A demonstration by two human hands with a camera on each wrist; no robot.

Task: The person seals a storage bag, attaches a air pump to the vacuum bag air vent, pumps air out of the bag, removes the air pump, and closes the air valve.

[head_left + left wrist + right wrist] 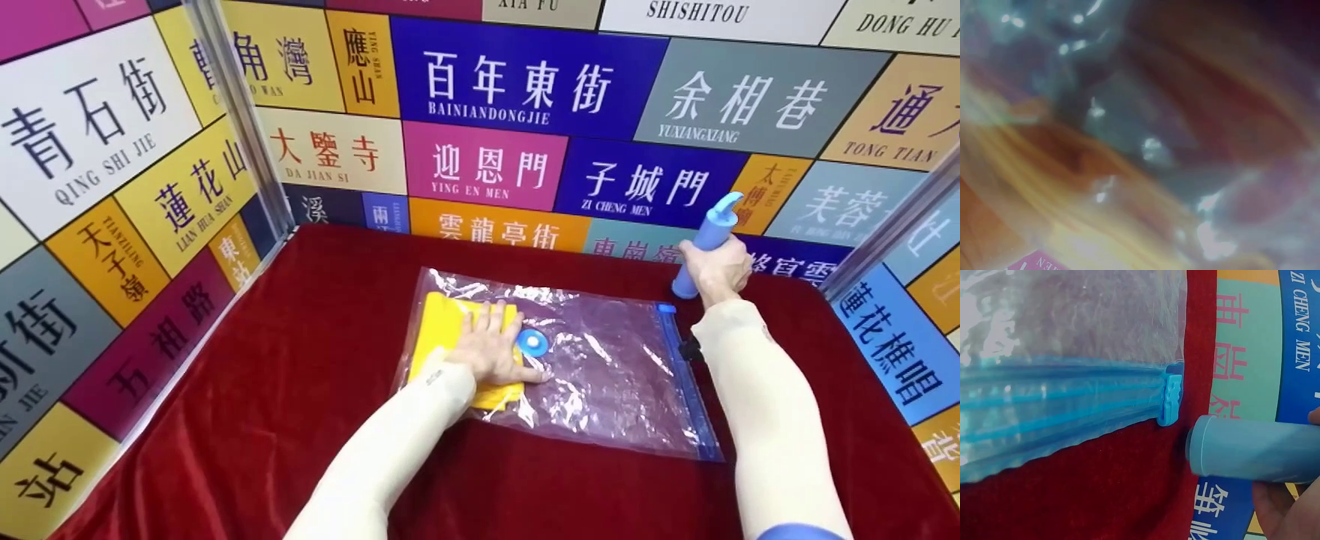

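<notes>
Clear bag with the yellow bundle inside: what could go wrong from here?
The left hand rests over the yellow bundle beside the blue valve and might cover it. The slider is at one end of the zip, but if its seal is incomplete, air could leak. If the right hand let go, the blue pump might topple.

yellow bundle (439, 326) partly behind left hand (489, 349), left wrist view blurred, right wrist view crops pump (1252, 449)

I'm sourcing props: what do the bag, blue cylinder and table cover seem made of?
The bag looks like glossy plastic film: see-through, with sharp glints. The blue cylinder seems rigid plastic, smooth and softly shiny. The table cover is probably velvet: red folds with a soft sheen.
</notes>
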